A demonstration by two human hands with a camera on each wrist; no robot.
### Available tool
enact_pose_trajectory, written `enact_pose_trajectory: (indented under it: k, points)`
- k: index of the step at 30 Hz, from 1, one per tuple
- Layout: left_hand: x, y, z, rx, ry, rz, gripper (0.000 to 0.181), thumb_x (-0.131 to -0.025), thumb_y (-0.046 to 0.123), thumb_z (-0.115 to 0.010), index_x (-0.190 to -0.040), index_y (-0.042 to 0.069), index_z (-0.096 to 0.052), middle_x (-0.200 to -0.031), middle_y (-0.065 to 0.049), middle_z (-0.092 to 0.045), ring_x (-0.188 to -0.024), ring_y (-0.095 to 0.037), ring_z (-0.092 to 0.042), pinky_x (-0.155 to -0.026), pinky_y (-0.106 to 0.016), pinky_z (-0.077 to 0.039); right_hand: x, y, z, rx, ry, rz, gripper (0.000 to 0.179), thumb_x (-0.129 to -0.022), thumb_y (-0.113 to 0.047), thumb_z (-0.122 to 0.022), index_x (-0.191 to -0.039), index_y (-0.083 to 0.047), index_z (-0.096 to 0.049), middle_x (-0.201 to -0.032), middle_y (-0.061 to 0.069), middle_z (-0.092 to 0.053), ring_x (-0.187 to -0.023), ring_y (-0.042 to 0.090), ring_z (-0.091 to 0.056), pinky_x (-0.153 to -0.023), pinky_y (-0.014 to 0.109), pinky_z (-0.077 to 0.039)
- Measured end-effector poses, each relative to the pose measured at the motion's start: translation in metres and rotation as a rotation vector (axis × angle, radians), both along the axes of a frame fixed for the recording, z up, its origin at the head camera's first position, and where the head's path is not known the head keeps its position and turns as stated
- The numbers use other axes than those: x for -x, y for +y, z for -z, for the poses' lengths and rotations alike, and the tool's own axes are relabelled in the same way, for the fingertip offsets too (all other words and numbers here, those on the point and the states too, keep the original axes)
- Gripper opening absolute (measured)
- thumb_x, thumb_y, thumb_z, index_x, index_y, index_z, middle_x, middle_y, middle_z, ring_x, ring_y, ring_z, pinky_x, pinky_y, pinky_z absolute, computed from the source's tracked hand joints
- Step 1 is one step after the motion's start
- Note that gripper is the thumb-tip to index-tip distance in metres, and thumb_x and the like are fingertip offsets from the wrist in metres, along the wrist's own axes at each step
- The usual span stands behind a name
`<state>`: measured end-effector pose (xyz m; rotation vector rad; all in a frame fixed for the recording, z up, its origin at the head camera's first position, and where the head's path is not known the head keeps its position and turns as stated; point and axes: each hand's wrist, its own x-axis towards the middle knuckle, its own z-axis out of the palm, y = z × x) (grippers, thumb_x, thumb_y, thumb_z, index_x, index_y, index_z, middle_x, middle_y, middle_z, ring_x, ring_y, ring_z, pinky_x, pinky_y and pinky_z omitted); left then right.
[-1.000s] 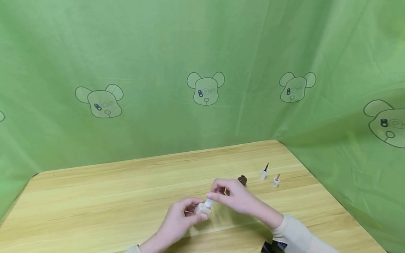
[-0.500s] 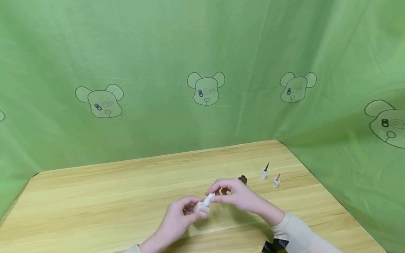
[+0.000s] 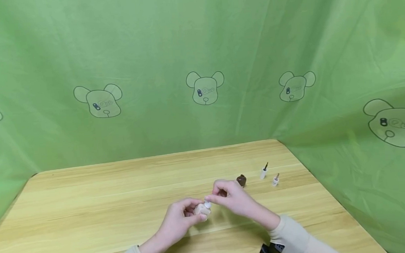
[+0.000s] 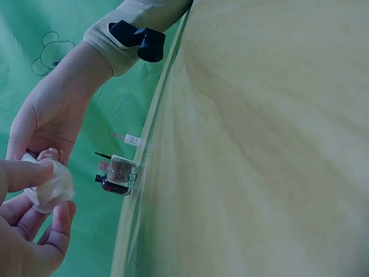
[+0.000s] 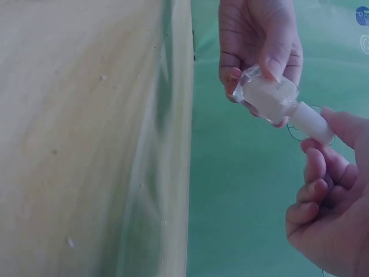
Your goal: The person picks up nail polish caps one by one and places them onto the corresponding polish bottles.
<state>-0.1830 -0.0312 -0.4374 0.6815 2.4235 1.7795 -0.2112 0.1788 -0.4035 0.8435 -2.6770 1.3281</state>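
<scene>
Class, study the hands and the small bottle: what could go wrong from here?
The right hand pinches the cap; a tug might pull the bottle from the left hand. The bottle seems tilted, so it might spill if uncapped. The right hand is near the brown bottle and could knock it over.

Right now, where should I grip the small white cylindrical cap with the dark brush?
Probably pinch the small white cylindrical cap around its sides, from your near side: it stands on the wooden table with its dark brush pointing up, so not from above.
</scene>
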Motion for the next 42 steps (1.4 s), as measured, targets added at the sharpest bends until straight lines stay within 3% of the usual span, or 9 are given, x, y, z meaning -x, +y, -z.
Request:
enact_pose_trajectory:
  k: [8, 15, 18, 22, 28, 32, 42]
  points:
    - [-0.002, 0.001, 0.0, 0.008, 0.025, 0.007, 0.033, -0.079, 0.012, -0.078, -0.108, 0.0, -0.068, -0.097, -0.013, -0.072, -0.073, -0.002, -0.059, -0.067, -0.018, -0.054, -0.003, -0.005, 0.002, -0.061, -0.029, 0.017, 0.042, -0.097, -0.029, -0.058, -0.063, -0.01, -0.042, -0.057, -0.01, -0.036, -0.054, 0.001, -0.032, -0.052, 0.015, -0.032]
    - [-0.001, 0.001, 0.001, 0.026, 0.05, 0.01, 0.034, -0.081, 0.016, -0.078, -0.109, 0.0, -0.068, -0.098, -0.011, -0.072, -0.076, -0.002, -0.06, -0.069, -0.018, -0.055, -0.002, -0.005, 0.002, -0.043, -0.063, 0.012, 0.047, -0.099, -0.031, -0.056, -0.06, -0.009, -0.041, -0.052, -0.01, -0.033, -0.049, 0.001, -0.028, -0.047, 0.015, -0.027]
    - [0.001, -0.001, 0.001, 0.02, 0.032, -0.001, 0.037, -0.081, 0.018, -0.077, -0.111, 0.0, -0.068, -0.096, -0.01, -0.071, -0.078, -0.004, -0.06, -0.071, -0.018, -0.055, -0.001, -0.004, 0.002, -0.021, -0.045, 0.014, 0.035, -0.097, -0.03, -0.058, -0.069, -0.011, -0.053, -0.059, -0.008, -0.042, -0.055, 0.002, -0.036, -0.052, 0.016, -0.035]
    - [0.004, -0.002, 0.001, 0.006, 0.001, -0.021, 0.04, -0.082, 0.02, -0.077, -0.115, 0.0, -0.067, -0.096, -0.01, -0.071, -0.081, -0.007, -0.062, -0.074, -0.018, -0.055, 0.002, -0.001, 0.001, 0.033, -0.043, -0.01, 0.014, -0.094, -0.026, -0.062, -0.097, -0.013, -0.066, -0.082, -0.001, -0.062, -0.074, 0.006, -0.052, -0.067, 0.021, -0.047]
    - [0.007, -0.005, 0.0, -0.038, -0.029, -0.039, 0.043, -0.082, 0.02, -0.077, -0.118, -0.001, -0.065, -0.1, -0.013, -0.071, -0.086, -0.012, -0.064, -0.077, -0.018, -0.055, 0.006, 0.004, 0.002, 0.083, -0.05, -0.079, 0.029, -0.092, -0.021, -0.065, -0.118, -0.009, -0.066, -0.11, 0.012, -0.069, -0.092, 0.006, -0.059, -0.078, 0.025, -0.051]
    - [0.006, -0.005, -0.001, -0.064, -0.054, -0.042, 0.045, -0.081, 0.02, -0.077, -0.118, -0.002, -0.064, -0.101, -0.015, -0.071, -0.085, -0.012, -0.064, -0.076, -0.018, -0.056, 0.009, 0.006, 0.003, 0.083, -0.053, -0.081, 0.026, -0.092, -0.021, -0.065, -0.115, -0.01, -0.068, -0.11, 0.01, -0.07, -0.091, 0.006, -0.06, -0.077, 0.025, -0.051]
    - [0.003, -0.002, -0.003, -0.081, -0.046, -0.021, 0.04, -0.079, 0.014, -0.078, -0.112, -0.004, -0.066, -0.098, -0.016, -0.071, -0.081, -0.01, -0.064, -0.074, -0.018, -0.056, 0.005, 0.002, 0.001, 0.054, -0.011, -0.018, 0.008, -0.088, -0.024, -0.07, -0.087, -0.018, -0.066, -0.082, -0.005, -0.062, -0.074, 0.007, -0.051, -0.068, 0.021, -0.045]
